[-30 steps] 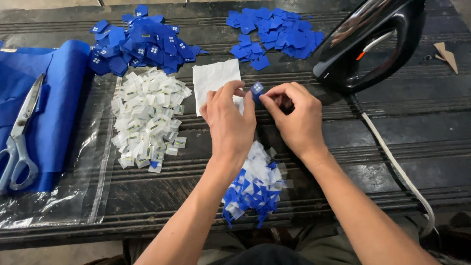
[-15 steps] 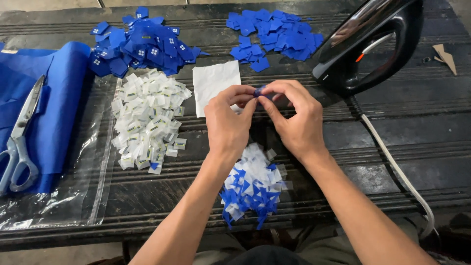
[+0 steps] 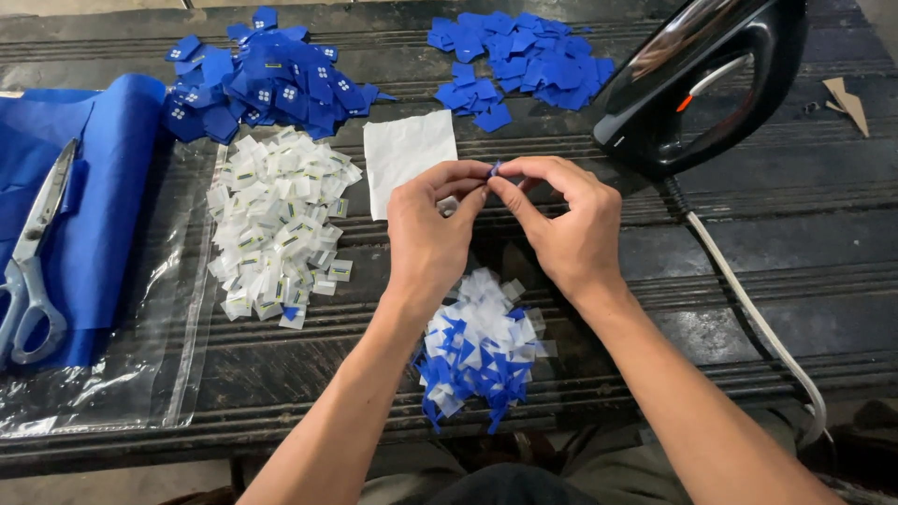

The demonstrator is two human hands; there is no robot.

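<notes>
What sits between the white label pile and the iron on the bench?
Head view: a white paper square, then both hands, left hand and right hand, pinching a small blue piece between their fingertips.

counter [image 3: 748, 243]: dark wood planks, worn, grooves running side to side
floor [image 3: 103, 482]: pale strip below counter's near edge
light: even, soft glare on the planks

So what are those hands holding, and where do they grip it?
Both hands pinch one small blue piece between them: the left hand and right hand each grip it by fingertips, at its edges. Most of it is hidden.
</notes>
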